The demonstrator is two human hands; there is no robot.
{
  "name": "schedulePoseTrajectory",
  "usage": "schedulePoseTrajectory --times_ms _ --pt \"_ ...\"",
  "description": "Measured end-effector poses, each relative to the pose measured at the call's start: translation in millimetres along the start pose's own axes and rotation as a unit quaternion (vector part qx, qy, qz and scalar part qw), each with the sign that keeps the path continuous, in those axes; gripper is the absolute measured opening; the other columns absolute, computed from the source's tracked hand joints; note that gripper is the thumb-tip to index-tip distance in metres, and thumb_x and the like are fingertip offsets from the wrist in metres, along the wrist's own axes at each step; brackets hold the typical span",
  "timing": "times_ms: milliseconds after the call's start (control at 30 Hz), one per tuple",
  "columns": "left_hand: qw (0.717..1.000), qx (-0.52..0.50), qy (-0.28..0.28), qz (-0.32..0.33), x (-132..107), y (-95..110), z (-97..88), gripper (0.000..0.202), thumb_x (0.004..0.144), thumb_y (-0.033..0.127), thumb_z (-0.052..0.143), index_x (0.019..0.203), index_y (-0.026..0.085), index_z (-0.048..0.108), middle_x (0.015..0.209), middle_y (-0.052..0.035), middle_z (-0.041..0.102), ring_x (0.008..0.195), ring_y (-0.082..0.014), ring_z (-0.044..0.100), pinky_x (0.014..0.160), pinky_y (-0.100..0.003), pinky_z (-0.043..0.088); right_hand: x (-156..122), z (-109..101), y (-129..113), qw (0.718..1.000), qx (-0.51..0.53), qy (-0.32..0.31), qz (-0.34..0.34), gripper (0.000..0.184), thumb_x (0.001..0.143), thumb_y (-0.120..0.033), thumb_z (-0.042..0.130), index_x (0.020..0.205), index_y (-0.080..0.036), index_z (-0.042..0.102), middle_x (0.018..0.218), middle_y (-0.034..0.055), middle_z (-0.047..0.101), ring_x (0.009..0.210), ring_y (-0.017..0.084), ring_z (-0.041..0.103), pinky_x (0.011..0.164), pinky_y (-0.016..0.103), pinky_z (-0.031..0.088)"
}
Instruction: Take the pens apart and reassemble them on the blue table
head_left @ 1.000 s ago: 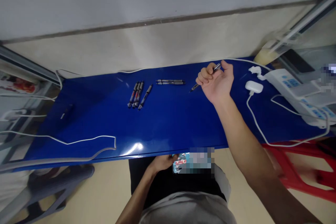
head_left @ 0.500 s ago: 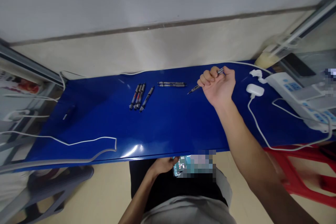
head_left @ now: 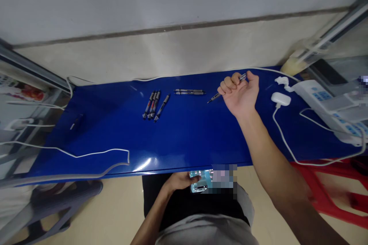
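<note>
— Pen being held where?
— Right-hand fingers are clenching it above the blue bench, near a row of pens, while the left hand is gripping a phone.

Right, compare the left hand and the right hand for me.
The right hand is reached out over the blue tabletop, while the left hand is low, below the table's near edge. The right hand is curled around a pen; the left hand is on a phone. Both hold one thing each.
</note>
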State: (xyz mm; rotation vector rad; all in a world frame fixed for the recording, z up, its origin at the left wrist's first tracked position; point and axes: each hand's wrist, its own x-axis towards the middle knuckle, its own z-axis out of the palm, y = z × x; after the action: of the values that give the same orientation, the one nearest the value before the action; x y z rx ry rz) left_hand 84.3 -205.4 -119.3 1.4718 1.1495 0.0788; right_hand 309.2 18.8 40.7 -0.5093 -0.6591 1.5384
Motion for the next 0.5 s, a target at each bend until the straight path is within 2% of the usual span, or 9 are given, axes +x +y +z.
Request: schedulePoseTrajectory --times_ms 100,267,433,500 --pt "0.999 0.001 0.034 0.02 1.3 -1.4 1.0 0.037 0.095 0.043 0.048 0.122 0.023 0.064 0.126 -0.0019 0.069 0.117 -0.0214 0.061 0.105 -0.032 0.044 -0.1 -1.1 0.3 1.0 0.008 -0.012 0.0 0.053 0.092 -0.056 0.051 0.059 -0.023 0.026 0.052 -0.0035 0.028 0.045 0.013 0.035 0.047 0.031 0.038" --pt "0.998 0.033 0.051 0.005 2.3 -0.5 2.6 0.036 0.097 0.041 0.042 0.117 0.023 0.066 0.12 -0.0023 0.072 0.11 -0.0202 0.064 0.103 -0.031 0.045 -0.3 -1.3 -0.1 1.0 0.006 -0.006 0.002 0.051 0.093 -0.055 0.048 0.059 -0.023 0.027 0.052 -0.0034 0.029 0.045 0.013 0.035 0.047 0.031 0.038" --pt "0.997 0.055 0.047 0.006 -6.4 10.1 3.5 0.053 0.096 0.06 0.042 0.131 0.024 0.06 0.126 -0.0048 0.068 0.12 -0.0252 0.06 0.103 -0.035 0.045 -0.5 -1.3 -1.5 1.0 0.006 -0.003 0.01 0.049 0.093 -0.054 0.045 0.06 -0.023 0.028 0.052 -0.0032 0.029 0.045 0.013 0.034 0.048 0.032 0.039" --pt "0.995 0.093 0.039 0.017 -10.8 19.1 6.7 0.057 0.095 0.062 0.045 0.136 0.026 0.058 0.127 -0.0064 0.067 0.119 -0.0279 0.059 0.101 -0.037 0.046 -0.5 -1.5 -2.0 1.0 0.009 -0.007 0.011 0.048 0.093 -0.054 0.045 0.06 -0.023 0.028 0.052 -0.0032 0.029 0.045 0.013 0.034 0.048 0.031 0.039"
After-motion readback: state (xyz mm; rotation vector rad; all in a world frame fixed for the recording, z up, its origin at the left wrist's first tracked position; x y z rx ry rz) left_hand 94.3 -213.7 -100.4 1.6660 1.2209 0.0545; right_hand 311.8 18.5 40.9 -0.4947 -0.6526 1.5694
